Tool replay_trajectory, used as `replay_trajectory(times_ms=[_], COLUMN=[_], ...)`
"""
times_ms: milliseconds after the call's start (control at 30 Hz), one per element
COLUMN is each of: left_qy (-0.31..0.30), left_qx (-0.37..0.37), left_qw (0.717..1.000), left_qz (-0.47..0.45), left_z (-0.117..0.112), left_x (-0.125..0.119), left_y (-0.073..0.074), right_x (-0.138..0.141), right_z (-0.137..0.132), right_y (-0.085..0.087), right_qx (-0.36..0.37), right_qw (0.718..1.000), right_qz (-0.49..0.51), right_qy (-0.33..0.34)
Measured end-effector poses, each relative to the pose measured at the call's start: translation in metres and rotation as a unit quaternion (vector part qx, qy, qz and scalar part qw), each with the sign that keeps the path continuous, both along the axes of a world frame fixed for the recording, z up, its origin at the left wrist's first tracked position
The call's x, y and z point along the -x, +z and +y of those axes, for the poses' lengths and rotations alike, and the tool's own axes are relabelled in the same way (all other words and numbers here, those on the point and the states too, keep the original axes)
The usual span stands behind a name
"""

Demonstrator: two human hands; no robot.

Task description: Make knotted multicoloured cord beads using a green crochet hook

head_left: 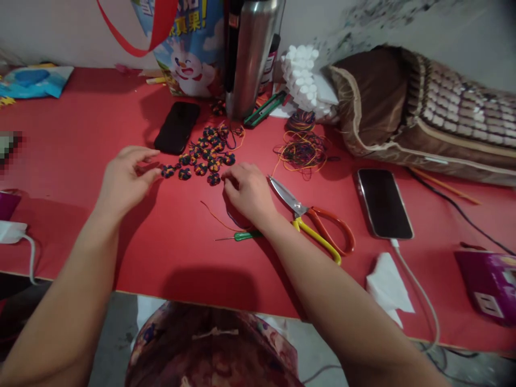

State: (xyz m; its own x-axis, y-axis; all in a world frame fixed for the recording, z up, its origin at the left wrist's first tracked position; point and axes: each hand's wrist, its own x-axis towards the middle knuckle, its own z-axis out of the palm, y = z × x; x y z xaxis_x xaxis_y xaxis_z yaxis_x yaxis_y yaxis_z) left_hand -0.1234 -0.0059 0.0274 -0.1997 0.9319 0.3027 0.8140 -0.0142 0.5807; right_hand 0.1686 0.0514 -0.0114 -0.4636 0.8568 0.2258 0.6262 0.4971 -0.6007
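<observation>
Step in hand appears to be arranging thread knots [206, 153], lying between the two hands' fingers — left hand [128, 174] with fingers parted just beside the end knot [168, 171], right hand [250, 191] curled, hold not discernible — next move judged to call for a light pinch.

Knots [213, 164] orange-flecked, dark, perhaps navy; table [161, 247] plain red.

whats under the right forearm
A green-handled tool pokes out from under the right forearm, its thin metal tip showing. Its far end is covered, so its full length and anything else beneath cannot be seen.
</observation>
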Motion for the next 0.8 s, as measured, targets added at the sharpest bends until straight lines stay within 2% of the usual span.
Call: replay_trajectory(times_ms=[100,133,200,367,467,633,800], left_qy=[-0.056,-0.088,-0.116,-0.081,-0.066,-0.102,-0.105], left_qx=[0.019,0.025,0.036,0.067,0.055,0.028,0.026], left_qw=[0.998,0.996,0.992,0.994,0.996,0.994,0.994], left_qz=[0.001,0.016,0.033,0.032,0.033,0.039,0.027], left_z=[0.004,0.005,0.005,-0.004,-0.012,-0.019,-0.008], left_x=[0.005,0.006,0.007,0.001,-0.004,-0.005,0.000], left_y=[-0.017,-0.019,-0.020,-0.018,-0.017,-0.014,-0.021], right_x=[-0.001,-0.001,-0.001,-0.001,-0.001,-0.002,-0.002], right_z=[0.002,0.002,0.003,0.003,0.003,0.003,0.003], right_y=[-0.002,-0.002,-0.002,0.000,0.000,-0.003,-0.002], right_qx=[-0.001,0.001,0.006,0.013,0.015,0.002,0.003], right_qw=[1.000,1.000,1.000,1.000,1.000,1.000,1.000], right_qz=[0.007,0.007,0.006,0.000,-0.004,0.008,0.007], right_qy=[0.005,0.006,0.007,0.008,0.009,0.014,0.016])
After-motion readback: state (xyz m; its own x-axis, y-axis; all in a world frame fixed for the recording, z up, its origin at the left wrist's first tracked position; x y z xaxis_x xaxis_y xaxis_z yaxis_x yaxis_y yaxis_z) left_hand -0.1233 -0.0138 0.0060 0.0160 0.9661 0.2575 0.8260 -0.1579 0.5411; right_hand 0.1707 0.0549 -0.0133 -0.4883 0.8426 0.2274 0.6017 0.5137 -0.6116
